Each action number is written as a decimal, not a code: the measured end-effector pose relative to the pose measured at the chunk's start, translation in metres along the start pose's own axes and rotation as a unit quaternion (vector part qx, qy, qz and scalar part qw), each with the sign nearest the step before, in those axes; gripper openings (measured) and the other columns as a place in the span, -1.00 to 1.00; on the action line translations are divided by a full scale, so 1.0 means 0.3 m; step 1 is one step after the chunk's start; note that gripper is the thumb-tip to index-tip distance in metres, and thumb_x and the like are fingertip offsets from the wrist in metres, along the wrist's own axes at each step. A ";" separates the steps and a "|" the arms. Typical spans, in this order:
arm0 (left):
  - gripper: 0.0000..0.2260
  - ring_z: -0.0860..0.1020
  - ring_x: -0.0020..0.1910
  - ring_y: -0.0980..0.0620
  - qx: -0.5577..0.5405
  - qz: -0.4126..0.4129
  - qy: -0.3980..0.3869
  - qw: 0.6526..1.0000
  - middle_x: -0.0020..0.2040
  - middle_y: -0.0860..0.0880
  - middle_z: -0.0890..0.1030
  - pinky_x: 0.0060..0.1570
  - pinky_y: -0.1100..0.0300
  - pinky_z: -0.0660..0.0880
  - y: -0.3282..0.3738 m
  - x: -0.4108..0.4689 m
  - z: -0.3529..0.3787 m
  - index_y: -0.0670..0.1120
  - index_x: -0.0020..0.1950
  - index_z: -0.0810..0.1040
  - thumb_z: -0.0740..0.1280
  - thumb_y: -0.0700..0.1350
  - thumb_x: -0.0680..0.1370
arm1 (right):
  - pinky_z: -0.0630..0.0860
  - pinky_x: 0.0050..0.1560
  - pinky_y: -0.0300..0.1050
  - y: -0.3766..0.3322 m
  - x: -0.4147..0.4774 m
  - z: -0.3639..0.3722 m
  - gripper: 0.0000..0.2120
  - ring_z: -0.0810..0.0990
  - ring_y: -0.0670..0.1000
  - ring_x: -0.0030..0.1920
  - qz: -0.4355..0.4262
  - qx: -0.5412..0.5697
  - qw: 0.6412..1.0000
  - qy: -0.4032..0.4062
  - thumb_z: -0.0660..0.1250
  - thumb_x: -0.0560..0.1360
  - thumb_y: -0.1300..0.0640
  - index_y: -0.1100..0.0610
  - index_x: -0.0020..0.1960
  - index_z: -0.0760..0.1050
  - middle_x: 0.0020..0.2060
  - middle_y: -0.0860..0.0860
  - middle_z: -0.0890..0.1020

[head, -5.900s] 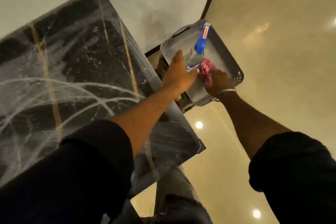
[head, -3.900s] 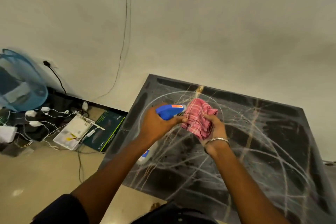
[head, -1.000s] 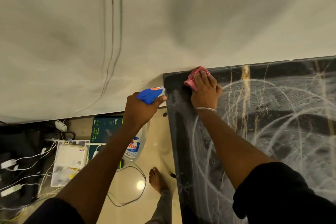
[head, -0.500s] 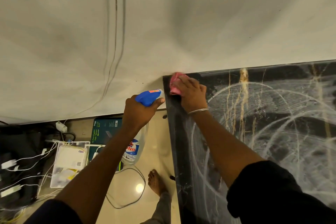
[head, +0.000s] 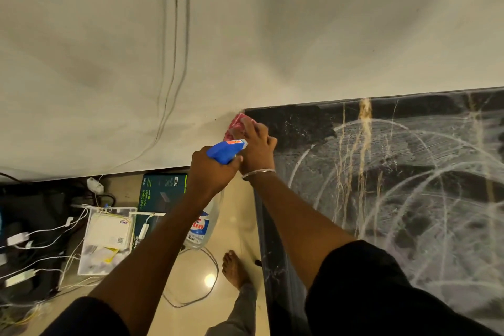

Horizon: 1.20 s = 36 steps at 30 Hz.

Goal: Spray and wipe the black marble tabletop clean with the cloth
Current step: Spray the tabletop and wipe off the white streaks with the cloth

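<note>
Dim, warm yellowish indoor light. Small bright glare spot on the glossy floor (head: 210,279). Broad soft shadows across the wall (head: 300,22). Dull sheen on the smeared worktop (head: 409,199). Straight lines bow from wide-angle distortion. Sleeves (head: 381,294) near-black, no detail. Slightly soft overall.

Below and left of your grip you see a dark green box (head: 163,194) on the floor (head: 237,226), a white device (head: 109,228) just beside it, white cables (head: 54,230) farther left.

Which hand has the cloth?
The right hand, the one with the bangle, holds the pink cloth against the tabletop corner; the left hand grips the spray bottle.
</note>
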<state>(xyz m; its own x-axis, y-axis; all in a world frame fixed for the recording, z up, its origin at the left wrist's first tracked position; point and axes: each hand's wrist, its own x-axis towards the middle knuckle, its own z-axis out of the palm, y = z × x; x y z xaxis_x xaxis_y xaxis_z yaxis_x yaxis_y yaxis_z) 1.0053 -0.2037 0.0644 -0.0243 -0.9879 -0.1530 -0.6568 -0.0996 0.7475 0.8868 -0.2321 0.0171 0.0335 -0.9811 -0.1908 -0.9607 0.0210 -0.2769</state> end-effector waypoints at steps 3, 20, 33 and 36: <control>-0.75 0.47 -0.35 -0.03 -0.004 0.009 0.001 1.000 -0.33 -0.14 0.51 -0.21 0.11 0.48 -0.011 -0.014 -0.007 -0.27 -0.05 0.54 0.43 -0.09 0.47 | 0.28 0.34 0.18 0.083 -0.029 -0.025 -0.43 0.14 0.15 0.47 -0.078 -0.030 0.996 -0.006 0.39 0.51 0.02 -0.12 0.47 0.29 0.50 -0.03 0.24; -0.82 0.38 -0.45 0.10 0.004 0.001 -0.009 1.000 -0.39 -0.05 0.44 -0.33 0.38 0.33 -0.004 -0.062 0.001 -0.11 -0.16 0.43 0.43 -0.10 0.47 | 0.36 0.28 0.23 0.069 -0.152 0.018 -0.39 0.23 0.20 0.40 0.024 0.001 0.999 0.023 0.47 0.44 0.10 -0.10 0.41 0.31 0.46 0.01 0.27; -0.82 0.42 -0.44 0.07 -0.005 -0.027 -0.029 0.999 -0.38 -0.03 0.45 -0.33 0.33 0.34 0.038 -0.084 0.049 -0.10 -0.15 0.45 0.41 -0.06 0.48 | 0.33 0.26 0.34 0.385 -0.251 -0.104 -0.50 0.24 0.31 0.36 0.167 -0.036 0.984 0.055 0.28 0.52 0.10 -0.03 0.43 0.29 0.50 0.08 0.22; -0.82 0.40 -0.44 0.07 -0.011 -0.037 -0.022 0.999 -0.41 -0.02 0.42 -0.34 0.33 0.36 0.031 -0.110 0.042 -0.11 -0.16 0.45 0.41 -0.07 0.48 | 0.39 0.25 0.34 0.238 -0.246 -0.061 -0.46 0.26 0.30 0.36 0.144 -0.011 0.988 0.054 0.35 0.49 0.10 -0.02 0.43 0.27 0.46 0.11 0.24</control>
<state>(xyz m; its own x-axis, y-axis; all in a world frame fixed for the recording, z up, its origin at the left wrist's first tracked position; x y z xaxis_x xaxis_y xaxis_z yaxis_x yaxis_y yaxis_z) 0.9905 -0.1707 0.0684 -0.0086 -0.9716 -0.2363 -0.6418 -0.1758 0.7464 0.8108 -0.1619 0.0287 -0.2712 -0.9496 -0.1574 -0.9316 0.3001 -0.2053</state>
